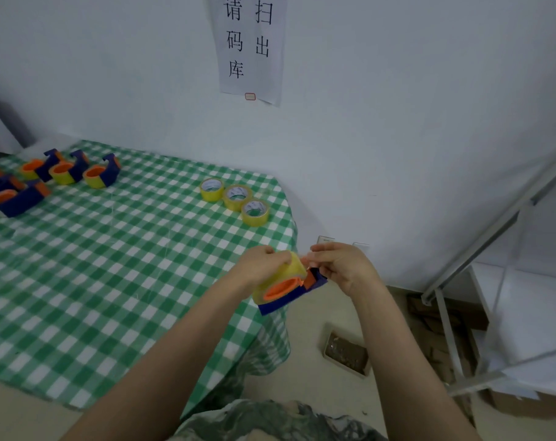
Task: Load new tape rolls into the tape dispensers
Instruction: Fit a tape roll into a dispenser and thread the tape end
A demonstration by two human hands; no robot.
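Observation:
I hold a blue tape dispenser (291, 299) with an orange hub in the air off the table's right edge; a yellow tape roll (284, 275) sits on its hub. My left hand (262, 265) grips the roll from the left. My right hand (342, 264) pinches the dispenser's front end, near its orange flap. Three loose yellow tape rolls (235, 197) lie in a row at the table's far right. Several loaded blue dispensers (68, 170) stand at the far left.
The table wears a green and white checked cloth (111, 265). A paper sign (249, 46) hangs on the white wall. Metal shelving (480, 249) stands at the right, with a small box (346, 353) and cardboard on the floor below.

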